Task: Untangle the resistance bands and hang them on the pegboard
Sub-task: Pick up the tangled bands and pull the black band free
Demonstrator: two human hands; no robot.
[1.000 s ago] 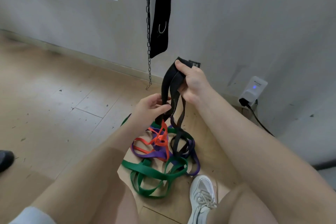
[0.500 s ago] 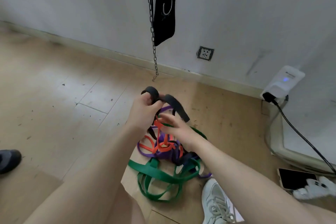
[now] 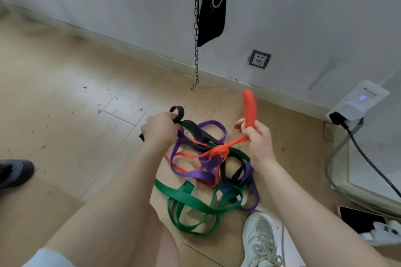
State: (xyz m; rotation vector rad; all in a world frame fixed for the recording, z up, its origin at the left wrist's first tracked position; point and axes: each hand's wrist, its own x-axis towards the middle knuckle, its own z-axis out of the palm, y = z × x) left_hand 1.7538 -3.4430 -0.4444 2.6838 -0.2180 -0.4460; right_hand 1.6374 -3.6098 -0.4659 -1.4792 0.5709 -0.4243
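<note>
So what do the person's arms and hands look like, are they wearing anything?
Both arms are bare from the wrists up, with no long sleeves. The left hand and right hand wear no gloves, rings or watch that I can see. A bit of pale cloth shows by the left arm at the bottom edge; it may be a short sleeve.

black strap [image 3: 213, 2] cut off at top, dark shoe [image 3: 13, 172] cropped left

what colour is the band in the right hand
Orange band, gripped by the right hand; head view.
</note>
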